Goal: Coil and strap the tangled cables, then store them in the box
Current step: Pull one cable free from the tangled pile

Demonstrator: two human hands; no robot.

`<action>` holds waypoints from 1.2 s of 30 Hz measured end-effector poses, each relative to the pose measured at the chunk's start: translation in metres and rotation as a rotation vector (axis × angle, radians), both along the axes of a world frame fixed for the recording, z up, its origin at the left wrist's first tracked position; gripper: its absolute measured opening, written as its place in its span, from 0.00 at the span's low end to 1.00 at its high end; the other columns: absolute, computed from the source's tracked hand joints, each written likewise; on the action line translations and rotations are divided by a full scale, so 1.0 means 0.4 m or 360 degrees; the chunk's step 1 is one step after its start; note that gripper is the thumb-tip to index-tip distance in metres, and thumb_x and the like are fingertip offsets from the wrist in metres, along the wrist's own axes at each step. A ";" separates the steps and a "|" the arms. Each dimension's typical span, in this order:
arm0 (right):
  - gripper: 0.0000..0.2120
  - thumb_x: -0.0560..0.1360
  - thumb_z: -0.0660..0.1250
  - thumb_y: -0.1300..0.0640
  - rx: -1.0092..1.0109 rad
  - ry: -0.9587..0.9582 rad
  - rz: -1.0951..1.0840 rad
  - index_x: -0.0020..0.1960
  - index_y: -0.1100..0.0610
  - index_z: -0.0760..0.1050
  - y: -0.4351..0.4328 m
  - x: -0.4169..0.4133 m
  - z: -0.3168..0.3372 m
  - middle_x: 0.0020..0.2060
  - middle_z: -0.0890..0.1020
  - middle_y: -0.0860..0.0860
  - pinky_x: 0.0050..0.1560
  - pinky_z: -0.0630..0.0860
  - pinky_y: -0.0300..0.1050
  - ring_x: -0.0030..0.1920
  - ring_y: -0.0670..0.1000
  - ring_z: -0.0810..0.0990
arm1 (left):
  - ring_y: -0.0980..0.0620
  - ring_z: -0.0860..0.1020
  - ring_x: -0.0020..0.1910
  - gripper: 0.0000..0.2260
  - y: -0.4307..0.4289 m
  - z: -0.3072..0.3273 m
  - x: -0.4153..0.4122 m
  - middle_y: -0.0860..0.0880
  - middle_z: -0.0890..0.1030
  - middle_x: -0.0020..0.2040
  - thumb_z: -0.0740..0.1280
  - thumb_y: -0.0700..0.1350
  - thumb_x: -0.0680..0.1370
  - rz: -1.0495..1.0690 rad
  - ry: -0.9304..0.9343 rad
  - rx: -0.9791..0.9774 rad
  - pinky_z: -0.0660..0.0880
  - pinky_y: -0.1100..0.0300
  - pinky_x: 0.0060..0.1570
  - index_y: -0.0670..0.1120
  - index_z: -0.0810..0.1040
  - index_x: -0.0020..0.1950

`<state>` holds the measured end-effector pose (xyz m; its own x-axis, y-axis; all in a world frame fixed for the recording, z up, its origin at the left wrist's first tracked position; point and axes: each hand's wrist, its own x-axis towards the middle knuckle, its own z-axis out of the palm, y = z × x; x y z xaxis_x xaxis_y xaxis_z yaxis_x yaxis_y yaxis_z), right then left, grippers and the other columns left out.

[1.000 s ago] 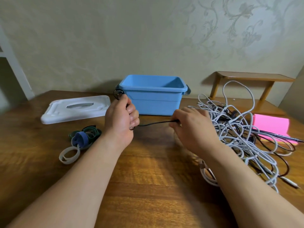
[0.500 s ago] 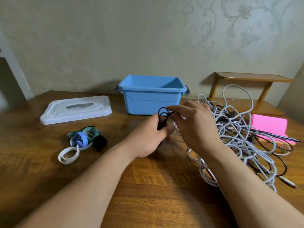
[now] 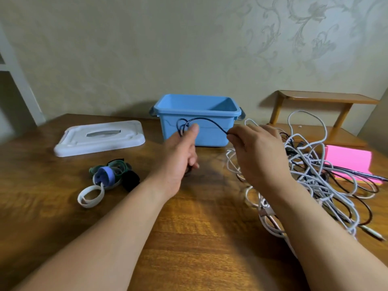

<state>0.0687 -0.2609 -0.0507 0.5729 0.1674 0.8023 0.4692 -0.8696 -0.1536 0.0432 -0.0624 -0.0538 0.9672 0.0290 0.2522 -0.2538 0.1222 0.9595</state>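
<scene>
My left hand (image 3: 181, 153) holds small loops of a thin black cable (image 3: 206, 121) in front of the open blue box (image 3: 197, 106). The cable arcs rightward to my right hand (image 3: 255, 153), which pinches it between thumb and fingers. A tangled heap of white and black cables (image 3: 315, 175) lies on the table right of and under my right forearm. Several straps (image 3: 107, 175) in white, purple, green and black lie in a pile to the left.
The box's white lid (image 3: 98, 137) lies flat at the back left of the wooden table (image 3: 189, 238). A pink pad (image 3: 348, 162) sits at the right, behind the cables. A small wooden shelf (image 3: 323, 97) stands at the back right against the wall.
My hands came together at the middle, then parted again. The left hand now holds more black loops higher in front of the box, and the right hand has drawn out a fresh arc of cable.
</scene>
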 end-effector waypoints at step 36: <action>0.14 0.75 0.74 0.38 -0.0181 0.0319 -0.0125 0.50 0.47 0.80 0.024 -0.010 -0.027 0.46 0.81 0.45 0.61 0.67 0.52 0.53 0.54 0.80 | 0.55 0.63 0.34 0.27 0.025 0.010 0.012 0.52 0.66 0.40 0.57 0.71 0.82 -0.0009 0.0219 0.0208 0.60 0.58 0.33 0.49 0.74 0.63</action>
<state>0.0646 -0.2514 -0.0614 0.7335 0.1989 0.6500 0.3695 -0.9193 -0.1355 0.0479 -0.0524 -0.0498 0.9930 -0.0009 0.1185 -0.1185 -0.0048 0.9929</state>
